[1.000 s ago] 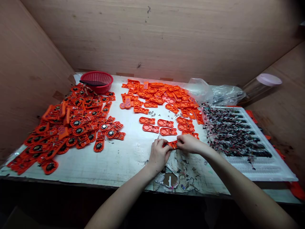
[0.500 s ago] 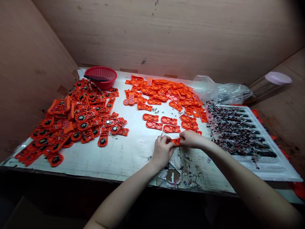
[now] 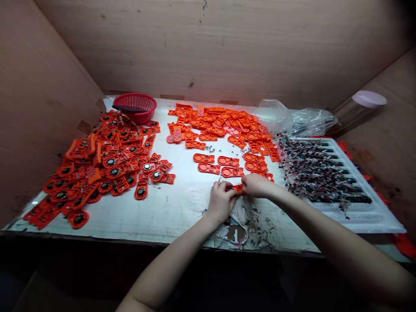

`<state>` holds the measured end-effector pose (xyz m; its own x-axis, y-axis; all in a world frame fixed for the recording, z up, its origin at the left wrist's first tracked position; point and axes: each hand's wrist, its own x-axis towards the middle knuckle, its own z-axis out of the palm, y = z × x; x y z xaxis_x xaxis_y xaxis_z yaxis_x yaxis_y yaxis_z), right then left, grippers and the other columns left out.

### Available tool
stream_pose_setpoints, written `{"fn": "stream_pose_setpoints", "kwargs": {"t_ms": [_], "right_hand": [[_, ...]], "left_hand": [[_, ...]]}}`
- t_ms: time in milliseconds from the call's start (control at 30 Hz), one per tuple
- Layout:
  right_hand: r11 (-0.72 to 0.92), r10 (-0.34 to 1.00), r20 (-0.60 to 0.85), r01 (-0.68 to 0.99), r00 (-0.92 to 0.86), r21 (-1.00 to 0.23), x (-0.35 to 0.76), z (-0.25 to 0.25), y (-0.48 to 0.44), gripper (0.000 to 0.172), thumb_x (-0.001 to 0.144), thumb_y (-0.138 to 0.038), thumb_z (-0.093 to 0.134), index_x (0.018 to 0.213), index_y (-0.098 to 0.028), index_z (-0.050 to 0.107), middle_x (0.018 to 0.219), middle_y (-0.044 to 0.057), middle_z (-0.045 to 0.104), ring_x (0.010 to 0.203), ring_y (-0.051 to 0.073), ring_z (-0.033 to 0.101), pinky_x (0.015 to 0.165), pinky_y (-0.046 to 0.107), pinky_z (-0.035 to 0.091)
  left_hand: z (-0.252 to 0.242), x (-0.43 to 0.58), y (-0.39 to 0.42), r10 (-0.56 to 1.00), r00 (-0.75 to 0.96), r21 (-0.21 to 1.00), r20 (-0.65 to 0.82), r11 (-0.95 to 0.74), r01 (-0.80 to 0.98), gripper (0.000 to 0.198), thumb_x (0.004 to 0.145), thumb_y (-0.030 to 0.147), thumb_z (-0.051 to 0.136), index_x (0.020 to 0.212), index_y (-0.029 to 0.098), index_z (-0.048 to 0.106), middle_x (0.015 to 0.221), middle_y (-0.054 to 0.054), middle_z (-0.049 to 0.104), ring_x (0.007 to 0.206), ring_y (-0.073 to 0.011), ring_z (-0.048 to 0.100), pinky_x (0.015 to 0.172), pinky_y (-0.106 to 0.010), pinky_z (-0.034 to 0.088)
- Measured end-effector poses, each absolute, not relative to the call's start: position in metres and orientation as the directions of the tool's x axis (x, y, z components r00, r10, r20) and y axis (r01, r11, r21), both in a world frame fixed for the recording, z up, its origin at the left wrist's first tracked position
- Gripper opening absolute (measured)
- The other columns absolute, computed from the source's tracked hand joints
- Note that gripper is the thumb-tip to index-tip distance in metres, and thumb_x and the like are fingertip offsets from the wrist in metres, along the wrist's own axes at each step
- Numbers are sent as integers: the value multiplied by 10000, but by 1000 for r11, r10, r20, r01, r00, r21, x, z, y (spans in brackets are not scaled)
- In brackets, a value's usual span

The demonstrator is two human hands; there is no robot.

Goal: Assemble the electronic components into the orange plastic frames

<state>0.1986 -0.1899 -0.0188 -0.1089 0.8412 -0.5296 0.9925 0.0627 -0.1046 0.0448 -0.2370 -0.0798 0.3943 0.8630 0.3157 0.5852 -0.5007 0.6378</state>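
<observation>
Near the front of the table, my left hand (image 3: pixel 222 200) grips the left end of an orange plastic casing (image 3: pixel 238 189). My right hand (image 3: pixel 255 185) is closed on the right end of the same casing, its fingertips partly hidden from view. Just beyond my hands lie several orange casings (image 3: pixel 232 172) in short rows, open side up. Small metal pieces (image 3: pixel 209 149) are scattered behind these rows. Farther back is a pile of orange casings (image 3: pixel 214 123). To the left spreads a heap of orange casings with round black parts (image 3: pixel 113 162) fitted in them.
A red basket (image 3: pixel 135 104) with a dark tool across it stands at the back left. On the right, a white foam tray (image 3: pixel 383 216) holds wired black parts. Plastic bags (image 3: pixel 308 121) and a clear cylinder (image 3: pixel 360 108) are behind it. The table's front edge is torn near my hands.
The view has shifted slightly. Both hands stay together on the same orange casing, with little change in their grip.
</observation>
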Motion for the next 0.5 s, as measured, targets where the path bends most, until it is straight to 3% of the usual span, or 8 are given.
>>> {"fn": "stream_pose_setpoints", "kwargs": {"t_ms": [100, 300, 400, 500], "right_hand": [[93, 857, -488, 981, -164, -168, 212, -21, -205, 165, 874, -200, 479, 777, -151, 603, 774, 82, 645, 694, 168, 581, 581, 233, 360], [129, 943, -232, 904, -239, -408, 226, -45, -231, 203, 927, -276, 342, 775, -189, 446, 751, 39, 547, 663, 160, 508, 599, 246, 346], [129, 921, -264, 865, -286, -486, 230, -49, -228, 213, 919, -303, 330, 747, -203, 408, 714, 17, 515, 644, 159, 489, 585, 247, 333], [123, 904, -306, 867, -299, -484, 231, -46, -222, 208, 905, -294, 345, 725, -206, 399, 677, 2, 495, 622, 154, 474, 565, 243, 308]], "left_hand": [[-80, 45, -238, 867, 389, 646, 313, -494, 581, 148, 803, 154, 627, 877, 249, 713, 1028, -57, 574, 942, -220, 460, 830, -383, 460], [-82, 46, -239, 869, 381, 650, 316, -491, 580, 152, 799, 149, 626, 874, 253, 708, 1037, -51, 568, 950, -220, 460, 836, -378, 457], [-82, 45, -239, 869, 382, 648, 313, -490, 583, 145, 792, 148, 634, 871, 244, 708, 1036, -52, 572, 956, -221, 458, 840, -373, 454], [-80, 45, -239, 875, 382, 652, 298, -479, 587, 138, 808, 164, 622, 878, 244, 711, 1025, -57, 573, 952, -221, 456, 836, -375, 453]]}}
